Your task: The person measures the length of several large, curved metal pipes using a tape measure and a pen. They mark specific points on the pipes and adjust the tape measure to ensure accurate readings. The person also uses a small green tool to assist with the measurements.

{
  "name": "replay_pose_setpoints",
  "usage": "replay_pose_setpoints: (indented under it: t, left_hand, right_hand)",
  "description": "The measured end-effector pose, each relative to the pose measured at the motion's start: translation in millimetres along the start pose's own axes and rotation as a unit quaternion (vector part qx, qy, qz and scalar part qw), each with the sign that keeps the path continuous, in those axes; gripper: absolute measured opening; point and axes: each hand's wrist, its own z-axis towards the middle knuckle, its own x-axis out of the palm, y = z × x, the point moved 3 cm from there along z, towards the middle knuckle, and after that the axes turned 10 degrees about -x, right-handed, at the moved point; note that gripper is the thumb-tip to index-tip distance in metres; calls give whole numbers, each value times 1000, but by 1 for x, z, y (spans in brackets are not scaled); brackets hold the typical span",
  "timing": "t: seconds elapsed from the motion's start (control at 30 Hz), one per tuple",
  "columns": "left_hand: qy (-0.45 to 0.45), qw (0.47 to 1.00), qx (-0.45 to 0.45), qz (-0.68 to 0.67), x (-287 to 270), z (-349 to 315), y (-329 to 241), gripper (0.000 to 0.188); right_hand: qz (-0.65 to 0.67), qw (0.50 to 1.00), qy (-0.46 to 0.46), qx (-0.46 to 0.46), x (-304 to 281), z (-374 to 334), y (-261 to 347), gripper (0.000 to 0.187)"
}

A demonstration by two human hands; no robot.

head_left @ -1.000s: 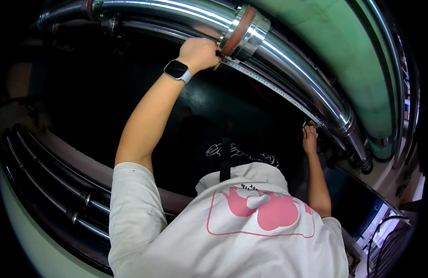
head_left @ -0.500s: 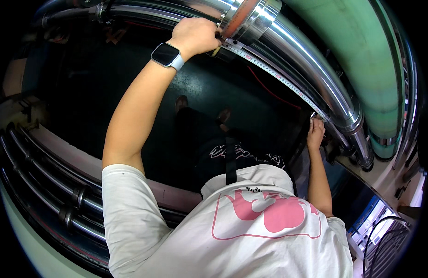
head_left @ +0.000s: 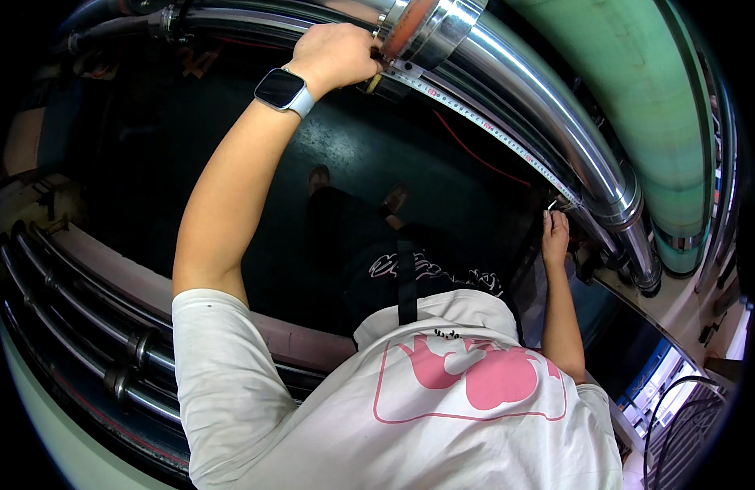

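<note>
A white tape measure (head_left: 483,125) is stretched along the underside of a shiny steel roller (head_left: 549,98), slanting from upper middle to lower right. My left hand (head_left: 335,55), with a smartwatch on its wrist, is closed on the tape's upper-left end, right beside a metal collar (head_left: 443,34) with an orange-brown band. Its fingertips are partly hidden there. A small yellow piece (head_left: 373,83) shows just under those fingers. At the tape's lower-right end my right hand (head_left: 556,233) has its fingers closed on it, near a small shiny metal part; the grip itself is hard to make out.
Beyond the steel roller runs a large green roller (head_left: 639,98). Several dark metal bars (head_left: 75,302) lie at left, behind a pale beam (head_left: 116,265). A thin red line (head_left: 475,151) crosses the dark space below the tape. Black cables (head_left: 683,416) hang at lower right.
My left hand and the tape's upper end have shifted slightly left and up. The right hand stays almost in place, its fingers a little lower.
</note>
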Motion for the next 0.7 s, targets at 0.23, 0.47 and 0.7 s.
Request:
replay_pose_setpoints:
  t: [0.23, 0.47, 0.7]
  left_hand:
    - [22, 1000, -4, -7, -6, -3, -6, 23]
    - [19, 999, -36, -2, 2, -16, 6, 34]
    - [221, 974, 34, -47, 4, -81, -41, 58]
  right_hand:
    - [6, 999, -34, -27, 4, -12, -14, 18]
    - [96, 992, -9, 83, -12, -25, -10, 22]
    - [185, 961, -139, 148, -50, -65, -41, 20]
